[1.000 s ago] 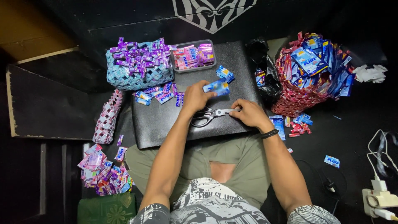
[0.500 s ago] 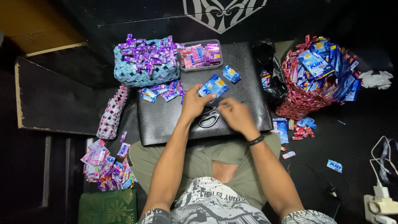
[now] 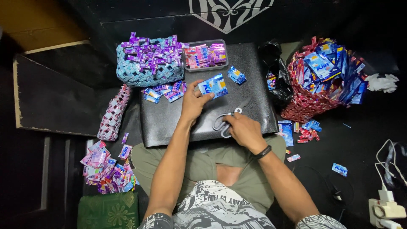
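The left hand (image 3: 194, 103) pinches a blue wrapper (image 3: 213, 85) by its lower left edge, thumb on top and fingers under it, and holds it just above the black board (image 3: 169, 123) that lies across the person's lap. The right hand (image 3: 242, 129) rests on the same board with its fingers curled around the handles of the scissors (image 3: 227, 121); the blades point up and to the right, and they look a little apart. The wrapper and the scissors are near each other but not touching.

At the far edge of the board stands a clear tray (image 3: 206, 55) with pink wrappers, and beside it a woven blue basket (image 3: 148, 63) heaped with purple wrappers. Some loose folded wrappers (image 3: 163, 92) lie just below the basket. To the right, off the board, is a red woven basket (image 3: 318, 80) full of blue wrappers. A woven strip (image 3: 113, 113) lies at the left, and a pile of mixed wrappers (image 3: 106, 167) is on the floor
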